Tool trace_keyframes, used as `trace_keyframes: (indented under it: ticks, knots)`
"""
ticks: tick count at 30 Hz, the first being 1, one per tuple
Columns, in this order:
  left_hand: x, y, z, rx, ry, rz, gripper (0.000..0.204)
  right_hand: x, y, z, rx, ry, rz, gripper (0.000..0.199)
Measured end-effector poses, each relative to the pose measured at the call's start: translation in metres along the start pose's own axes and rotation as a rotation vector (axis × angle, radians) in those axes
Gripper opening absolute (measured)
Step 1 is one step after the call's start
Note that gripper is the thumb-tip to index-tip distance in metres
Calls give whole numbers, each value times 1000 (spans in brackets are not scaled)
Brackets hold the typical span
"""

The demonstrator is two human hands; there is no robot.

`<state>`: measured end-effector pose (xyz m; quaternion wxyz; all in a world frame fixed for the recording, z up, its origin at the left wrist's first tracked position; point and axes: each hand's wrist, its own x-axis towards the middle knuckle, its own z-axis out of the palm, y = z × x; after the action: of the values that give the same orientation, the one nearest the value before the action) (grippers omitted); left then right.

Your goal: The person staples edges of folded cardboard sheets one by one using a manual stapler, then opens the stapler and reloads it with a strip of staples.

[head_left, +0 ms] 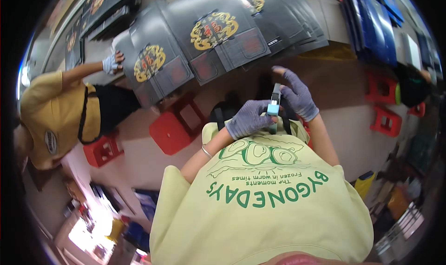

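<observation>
A small light-blue and dark tool [274,104], slim and upright, sits between the two gloved hands in front of the person's chest. The left hand [248,120], in a grey-purple glove, has its grip curled closed around the tool's lower blue part. The right hand [297,95], gloved alike, rests against the tool's upper dark part from the other side, fingers partly spread and the forefinger raised; whether its grip truly holds the tool I cannot tell.

Just below the hands lies the person's pale yellow shirt [260,204], with a green line drawing and green lettering across the chest. A thin bracelet [206,151] rings the left wrist.

Beyond the hands, on the worktop [325,79], flat dark grey cartons [209,37] lie overlapping, each bearing a round gold and red emblem. Further right of the right hand stands a stack of blue sheets [371,23]. To the left of the left hand is a red stool [174,125], and past it a co-worker [51,111] in a yellow shirt and dark apron, one gloved hand [111,62] on a carton. More red stools [385,104] stand far right.
</observation>
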<state>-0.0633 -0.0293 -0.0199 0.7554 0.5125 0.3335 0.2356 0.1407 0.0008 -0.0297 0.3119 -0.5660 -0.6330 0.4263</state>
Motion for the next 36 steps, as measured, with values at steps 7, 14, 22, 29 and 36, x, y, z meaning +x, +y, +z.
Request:
trace_keyframes:
  ticks: [7,14,22,29,36]
  knots:
    - [29,-14,6,714,494,68,43,13,11,-5,688,-936,426,83]
    - [29,-24,-11,20,959,-412,39,40,62,-24,616,-811,621,63]
    - [-43,-130,-149,-279,1291,-396,16,67,49,-46,708,-473,561,57]
    - [-26,-135,-154,-603,859,-176,8,42,31,-1,553,-298,576,45]
    - [-27,-86,-143,-633,547,136,38,47,72,-27,485,-44,479,45]
